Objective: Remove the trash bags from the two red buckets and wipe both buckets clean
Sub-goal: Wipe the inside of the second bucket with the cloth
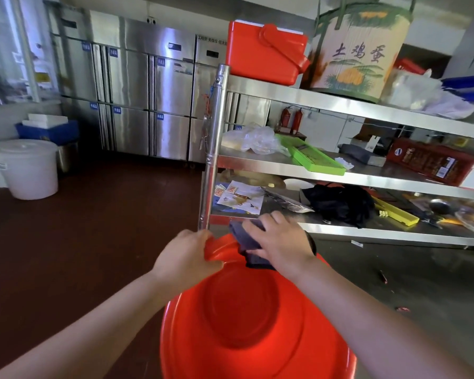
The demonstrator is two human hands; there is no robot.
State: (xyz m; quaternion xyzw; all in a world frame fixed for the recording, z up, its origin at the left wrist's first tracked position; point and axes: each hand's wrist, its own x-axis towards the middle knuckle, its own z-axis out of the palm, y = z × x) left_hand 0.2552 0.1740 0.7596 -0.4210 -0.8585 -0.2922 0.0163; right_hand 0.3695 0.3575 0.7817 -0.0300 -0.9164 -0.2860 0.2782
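Observation:
A red bucket [246, 318] stands on the floor right below me, its inside bare with no bag in it. My left hand [188, 255] grips the bucket's far rim, thumb and fingers curled over the edge. My right hand [279, 242] presses a dark grey-blue cloth [246, 242] onto the far rim, fingers spread flat over the cloth. Only one red bucket is in view.
A steel shelf rack [340, 170] stands just beyond the bucket, its post [214, 149] close to my left hand. A black bag [342, 203] lies on its lower shelf. A white lidded bucket [28, 168] and steel fridges [137, 86] stand at the back left across dark red floor.

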